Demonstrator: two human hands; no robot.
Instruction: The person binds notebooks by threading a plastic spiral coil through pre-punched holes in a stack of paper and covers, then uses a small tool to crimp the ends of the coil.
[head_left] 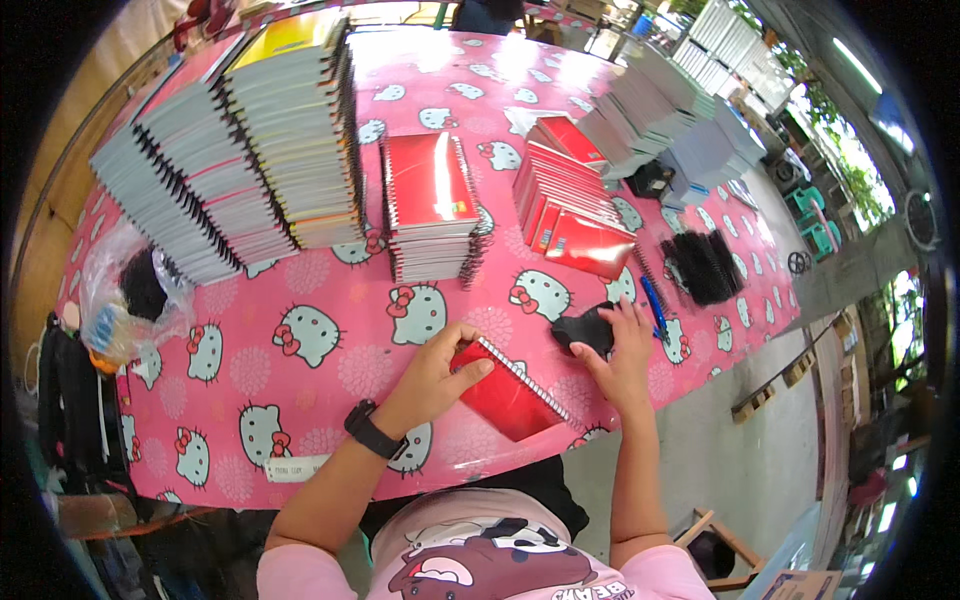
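Note:
A small red notebook [510, 392] with a white spiral binding lies tilted near the table's front edge. My left hand [450, 370] is closed on its upper left end, thumb on the cover and fingers at the binding. Farther right, my right hand [622, 350] grips a small soft-looking black object [582, 331] between thumb and fingers; its exact kind is unclear. Just beyond that hand lies a blue pen [654, 306]. Ahead of my hands stand a stack of red spiral notebooks [430, 185] and a fanned row of red-covered booklets [570, 200].
Tall stacks of spiral-bound books [290, 140] rise at the left. A plastic bag [125, 295] sits by the left edge. Black binding coils [703, 266] lie at right, near paper stacks [645, 115] and a small black box [650, 180]. A white strip [297, 468] lies at the front edge.

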